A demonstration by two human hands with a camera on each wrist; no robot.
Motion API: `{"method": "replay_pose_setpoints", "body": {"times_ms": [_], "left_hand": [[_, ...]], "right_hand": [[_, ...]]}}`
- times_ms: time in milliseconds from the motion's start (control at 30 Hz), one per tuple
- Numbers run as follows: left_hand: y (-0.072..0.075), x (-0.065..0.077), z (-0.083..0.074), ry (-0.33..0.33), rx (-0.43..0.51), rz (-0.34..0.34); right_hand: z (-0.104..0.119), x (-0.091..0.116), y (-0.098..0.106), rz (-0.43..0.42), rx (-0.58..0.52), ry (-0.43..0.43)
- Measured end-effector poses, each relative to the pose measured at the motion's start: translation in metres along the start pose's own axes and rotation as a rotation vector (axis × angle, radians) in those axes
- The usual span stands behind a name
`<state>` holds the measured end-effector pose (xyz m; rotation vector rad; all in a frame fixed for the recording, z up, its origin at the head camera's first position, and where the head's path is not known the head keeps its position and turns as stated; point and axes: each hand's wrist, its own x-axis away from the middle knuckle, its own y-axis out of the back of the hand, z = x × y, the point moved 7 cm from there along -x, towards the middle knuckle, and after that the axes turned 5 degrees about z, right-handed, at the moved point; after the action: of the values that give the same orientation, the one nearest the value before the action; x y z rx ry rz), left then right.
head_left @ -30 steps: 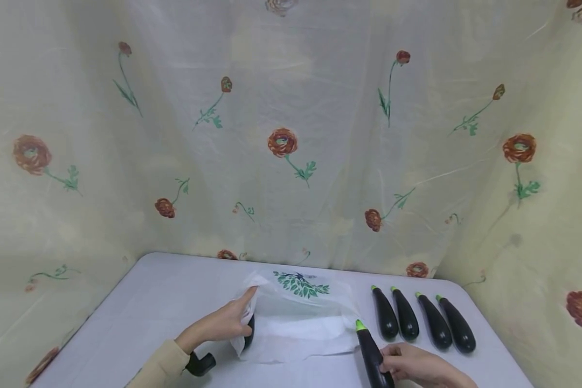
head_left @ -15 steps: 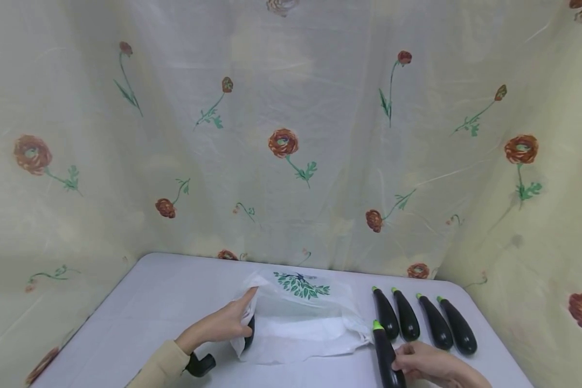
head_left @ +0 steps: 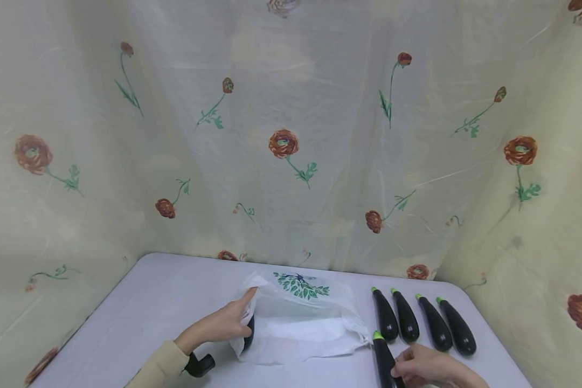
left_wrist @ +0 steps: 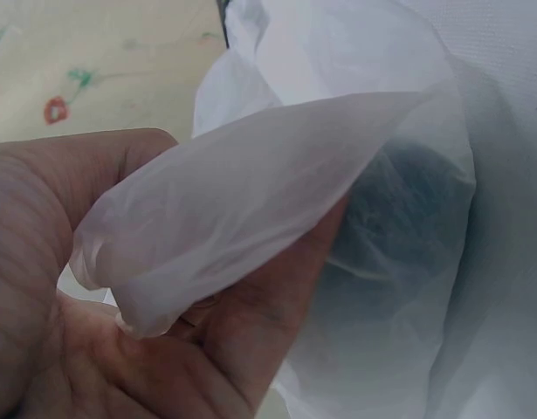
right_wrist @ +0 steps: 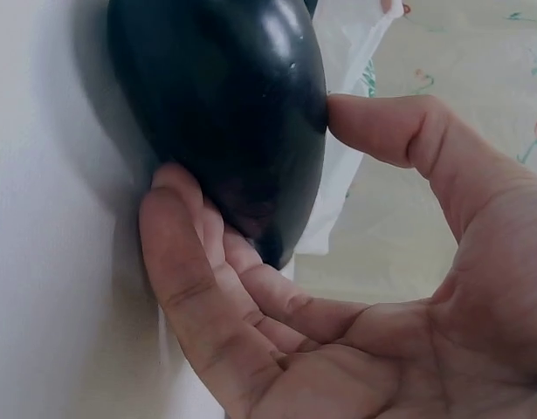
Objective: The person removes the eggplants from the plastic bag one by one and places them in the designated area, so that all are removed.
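A white plastic bag (head_left: 305, 339) with a green leaf print lies mouth toward me on the table. My left hand (head_left: 223, 323) holds its left edge, the film passing between thumb and fingers (left_wrist: 277, 305). Just inside that edge a dark rounded thing (head_left: 249, 332) shows, seen through the film as a dark shape (left_wrist: 408, 209). My right hand (head_left: 427, 365) holds an eggplant (head_left: 385, 360) near its thick end, thumb on one side and fingertips (right_wrist: 176, 179) on the other. The eggplant's green stem end points away from me, right at the bag's right corner.
Several more eggplants (head_left: 407, 318) lie in a row on the white table (head_left: 184, 285), right of the bag, stems toward the back. A black wrist device (head_left: 200, 366) sits under my left forearm. A flowered curtain (head_left: 320, 161) hangs behind and at both sides.
My right hand has moved right with the eggplant, then slightly back toward me. The bag's right corner has shifted right too. My left hand has stayed in place on the bag.
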<state>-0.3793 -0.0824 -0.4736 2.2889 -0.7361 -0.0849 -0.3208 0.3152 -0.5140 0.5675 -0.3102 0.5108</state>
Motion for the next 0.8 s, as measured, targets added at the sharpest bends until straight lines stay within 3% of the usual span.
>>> {"method": "replay_pose_setpoints", "body": {"times_ms": [433, 800], "left_hand": [[0.003, 0.001, 0.001, 0.014, 0.003, -0.009], [0.003, 0.001, -0.002, 0.018, -0.008, -0.013]], "right_hand": [[0.008, 0.005, 0.006, -0.003, 0.062, 0.073], [0.007, 0.005, 0.012, -0.078, 0.072, 0.006]]}}
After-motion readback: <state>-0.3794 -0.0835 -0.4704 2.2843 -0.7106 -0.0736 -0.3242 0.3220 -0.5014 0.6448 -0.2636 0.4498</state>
